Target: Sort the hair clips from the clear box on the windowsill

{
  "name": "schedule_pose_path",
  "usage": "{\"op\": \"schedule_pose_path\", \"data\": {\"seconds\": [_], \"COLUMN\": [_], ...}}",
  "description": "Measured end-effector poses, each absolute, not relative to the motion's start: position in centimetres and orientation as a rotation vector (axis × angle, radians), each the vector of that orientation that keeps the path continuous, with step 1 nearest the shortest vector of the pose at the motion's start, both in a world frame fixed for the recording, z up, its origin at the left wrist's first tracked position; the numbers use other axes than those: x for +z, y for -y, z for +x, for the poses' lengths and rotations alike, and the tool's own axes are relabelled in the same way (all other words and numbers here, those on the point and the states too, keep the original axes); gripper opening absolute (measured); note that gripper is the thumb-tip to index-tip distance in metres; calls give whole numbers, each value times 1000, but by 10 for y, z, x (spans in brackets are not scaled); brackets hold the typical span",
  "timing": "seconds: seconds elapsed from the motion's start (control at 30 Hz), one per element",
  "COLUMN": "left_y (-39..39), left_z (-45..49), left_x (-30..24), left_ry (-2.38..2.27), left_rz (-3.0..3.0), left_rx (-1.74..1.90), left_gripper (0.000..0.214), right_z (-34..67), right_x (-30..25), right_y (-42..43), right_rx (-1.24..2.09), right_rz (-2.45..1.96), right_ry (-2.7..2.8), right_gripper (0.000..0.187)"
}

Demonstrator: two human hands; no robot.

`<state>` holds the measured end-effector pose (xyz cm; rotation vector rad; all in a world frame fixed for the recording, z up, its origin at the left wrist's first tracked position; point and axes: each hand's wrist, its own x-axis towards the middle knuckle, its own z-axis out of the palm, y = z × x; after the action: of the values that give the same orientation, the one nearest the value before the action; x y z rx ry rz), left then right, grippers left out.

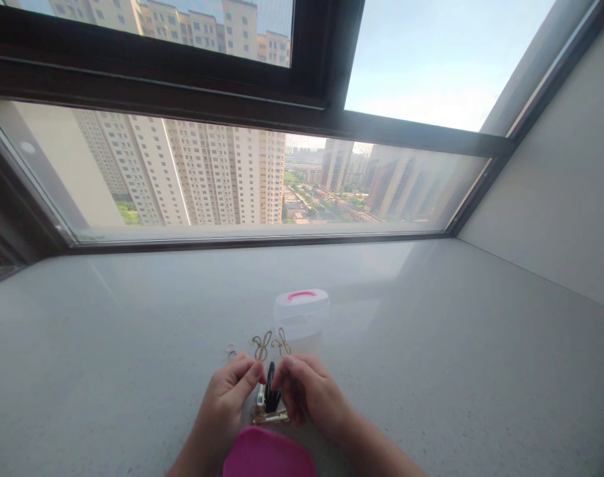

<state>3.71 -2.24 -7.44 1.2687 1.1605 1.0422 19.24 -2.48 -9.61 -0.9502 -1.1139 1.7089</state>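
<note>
My left hand (231,396) is closed in a pinch, thumb against the index finger. Close beside it, my right hand (312,392) is also closed, fingers curled and pressed together. Whatever is between the fingertips is hidden or too small to name. Just beyond the fingers are two looped, gold-coloured wire pieces, one at the left (262,344) and one at the right (282,342); I cannot tell whether the fingers touch them. Black hair clips (272,391) and gold-coloured metal clips (269,417) show between and below the hands, partly covered.
A translucent white box (302,315) with a pink handle stands beyond the hands. Nearest me is a pink tray or lid (266,454). Small rings (231,349) lie to the left. The pale speckled counter (461,371) runs to a dark-framed window (262,246) and a right-hand wall.
</note>
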Motion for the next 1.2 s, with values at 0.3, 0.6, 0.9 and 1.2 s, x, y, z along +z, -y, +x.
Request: {"op": "schedule_pose_path", "data": {"seconds": [0.3,0.6,0.9,1.2], "left_y": [22,21,18,19], "left_z": [38,38,35,34], "left_x": [-82,-87,-95,-83], "left_ry": [-1120,-1092,-1113,-1149], "left_rz": [1095,1099,1053,1365], "left_rx": [1004,975,1016,1064], "left_gripper": [35,39,36,32], "right_z": [192,192,191,192], "right_x": [-96,-94,-97,-97], "right_y": [26,26,25,26], "right_rx": [1701,1685,1718,1701], "right_rz": [-945,-922,-901,-924], "right_ry": [1113,1123,1111,1104], "right_gripper": [43,46,52,49]}}
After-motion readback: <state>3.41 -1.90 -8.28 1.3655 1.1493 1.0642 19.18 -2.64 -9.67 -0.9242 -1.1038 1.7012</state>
